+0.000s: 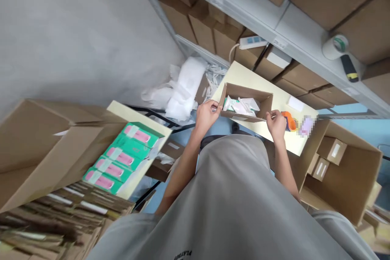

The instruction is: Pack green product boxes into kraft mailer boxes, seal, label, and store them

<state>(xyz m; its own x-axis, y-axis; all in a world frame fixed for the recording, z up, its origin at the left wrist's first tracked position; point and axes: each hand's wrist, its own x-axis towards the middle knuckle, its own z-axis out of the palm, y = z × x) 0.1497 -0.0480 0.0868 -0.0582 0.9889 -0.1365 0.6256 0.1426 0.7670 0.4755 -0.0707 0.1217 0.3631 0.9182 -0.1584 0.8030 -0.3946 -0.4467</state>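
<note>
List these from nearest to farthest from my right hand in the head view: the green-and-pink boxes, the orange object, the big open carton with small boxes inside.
1. Orange object, on the pale table, just right of your right hand.
2. Big open carton, farther right and lower in the view.
3. Green-and-pink boxes, far over on the left side.

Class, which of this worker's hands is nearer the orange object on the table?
Right. The right hand is beside the orange object, at the right end of the cardboard box; the left hand is farther off, at its left end.
</note>
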